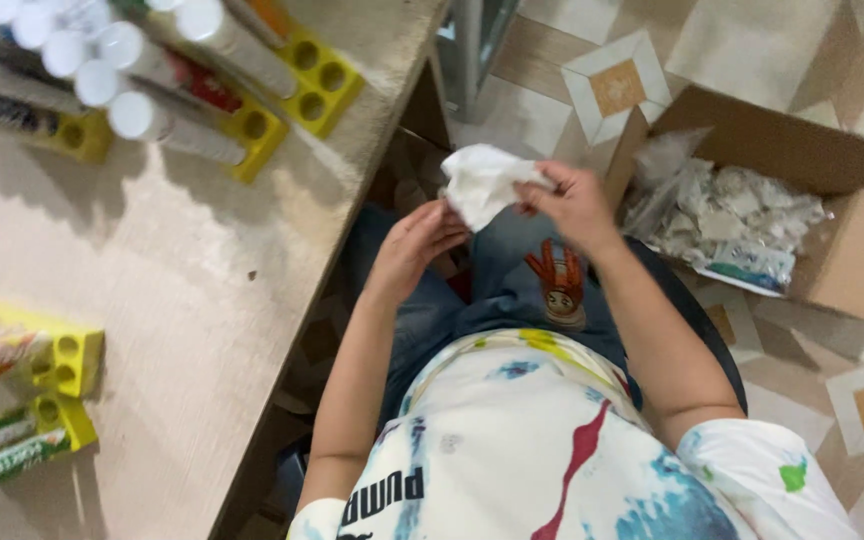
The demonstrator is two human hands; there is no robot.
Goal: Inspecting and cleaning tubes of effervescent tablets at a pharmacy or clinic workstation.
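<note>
A crumpled white cloth [485,182] is pinched at its upper edge by the right hand [574,205], thumb and fingers pressed together on the fabric so that the rest hangs loose over the lap. The left hand [414,243] is held just beside it with the fingers half curled and only the fingertips touching the cloth's lower edge, a pose that looks suited to steadying or spreading the cloth rather than gripping it. Both hands are kept above the knees, clear of the tabletop [192,290], whose right edge runs just beside the left forearm.

To the right, on the tiled floor [592,70], an open cardboard box [852,200] is set within reach of the right hand; it is filled with white pieces in clear plastic bags [722,225] (what they are exactly cannot be told).

Along the far edge of the tabletop, white-capped tubes [167,70] are laid across yellow holders with round holes [324,75]. Near the left edge more yellow holders [67,360] are seen, with tubes lying against them.
</note>
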